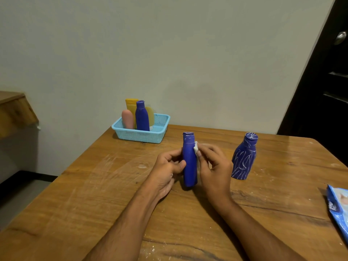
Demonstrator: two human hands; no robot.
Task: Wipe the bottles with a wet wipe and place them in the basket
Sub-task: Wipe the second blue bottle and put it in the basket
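A slim blue bottle (189, 162) stands upright at the middle of the wooden table (94, 185). My left hand (167, 170) grips its left side. My right hand (214, 166) presses a small white wet wipe (196, 147) against the bottle's right shoulder. A wider blue bottle (243, 157) covered in white scribbles stands to the right, untouched. At the table's far edge a light blue basket (143, 135) holds a blue bottle (142, 117), a pink bottle (127, 119) and yellow bottles (130, 108).
A blue wet wipe pack (339, 210) lies at the table's right edge. White dust and smears mark the tabletop. A wall stands behind the table, a dark door (323, 81) at the right, and a wooden ledge (13, 108) at the left.
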